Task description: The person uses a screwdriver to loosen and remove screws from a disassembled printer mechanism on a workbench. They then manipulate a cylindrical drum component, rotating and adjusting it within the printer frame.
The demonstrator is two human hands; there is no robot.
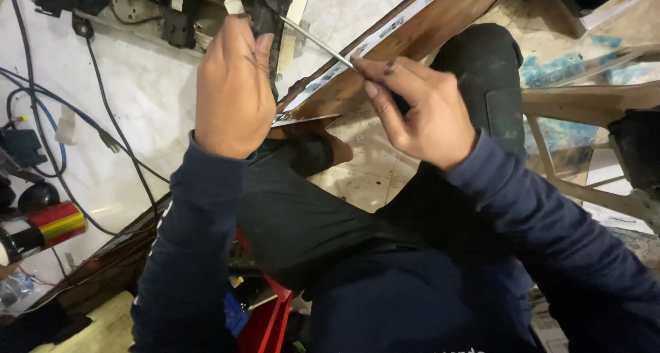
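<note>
**Working a screwdriver into the black part**

Head view: we are gripping a black electrical part with our left hand, fingers wrapped around it and pressed together, holding it above the white worktop. Our right hand is pinching a thin screwdriver between thumb and fingertips, its dark handle mostly hidden in the palm. The metal shaft is slanting up and left from that hand toward the black part; we cannot tell whether the tip is seated, since the part hides it.

Right of the black part, a brown wooden board is leaning across. Below and left of it, blue and black cables are trailing over the worktop, and a red-and-yellow can is lying far below-left.

In our judgement, doing this well means keeping the left hand steady, lining the shaft up straight with the part, and turning gently so the tip is not slipping.
</note>
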